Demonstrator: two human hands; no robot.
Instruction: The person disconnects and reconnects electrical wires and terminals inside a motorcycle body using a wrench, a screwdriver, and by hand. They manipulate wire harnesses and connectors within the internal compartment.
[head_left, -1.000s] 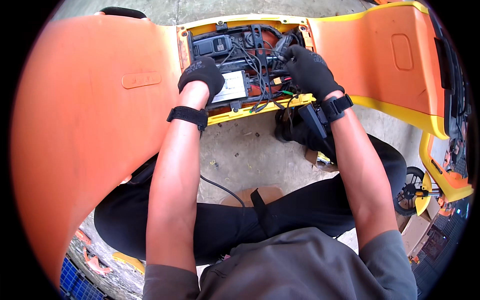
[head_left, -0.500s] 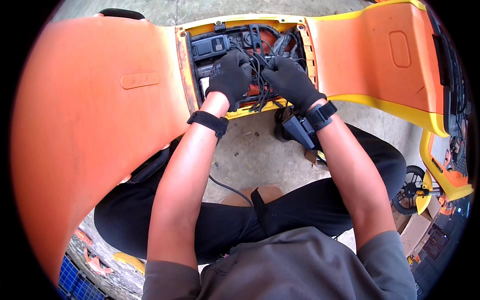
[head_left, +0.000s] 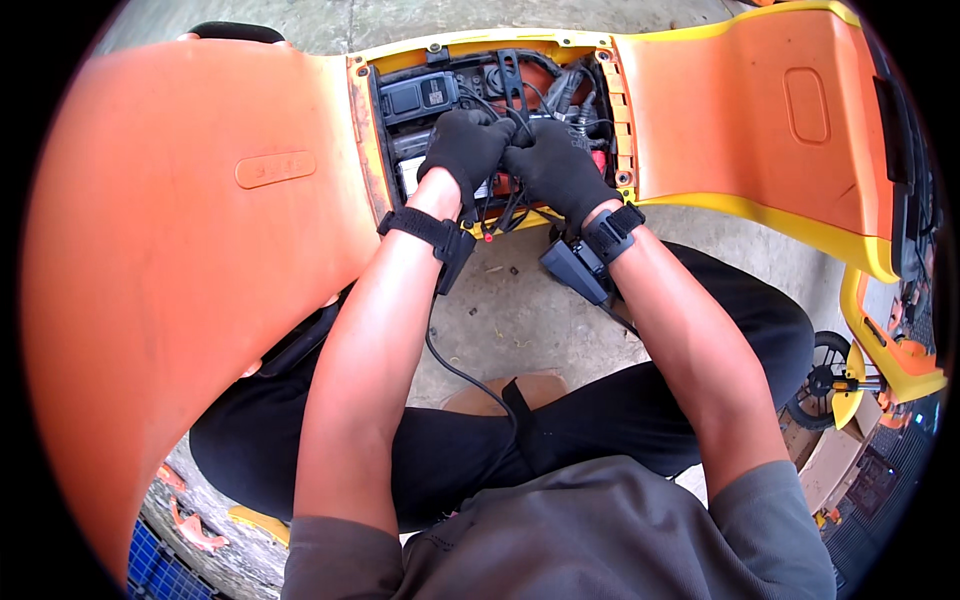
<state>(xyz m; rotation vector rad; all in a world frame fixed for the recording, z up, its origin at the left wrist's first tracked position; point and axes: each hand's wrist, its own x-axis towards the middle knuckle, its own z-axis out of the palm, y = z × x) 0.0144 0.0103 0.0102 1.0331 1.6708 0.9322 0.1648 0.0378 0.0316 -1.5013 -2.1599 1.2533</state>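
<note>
My left hand, in a black glove, is closed over an open compartment in an orange and yellow vehicle body. My right hand, gloved alike, is closed too, with its fingertips nearly meeting the left's. Thin black cables run between and under both hands, with loose ends hanging over the yellow front rim. One end has a small red connector. My fingers hide the exact spot of the grip. A dark box sits at the compartment's back left, and grey-sleeved wires are bunched at its back right.
Large orange panels flank the compartment, a left one and a right one. A black bracket rises behind my hands. Dark devices hang from both my wrists, with a cable trailing over my legs. A wheel and cardboard stand at right.
Both hands have drawn closer together, the right one shifting left and slightly nearer me. The cable ends have moved, and a red connector now shows below the rim.
</note>
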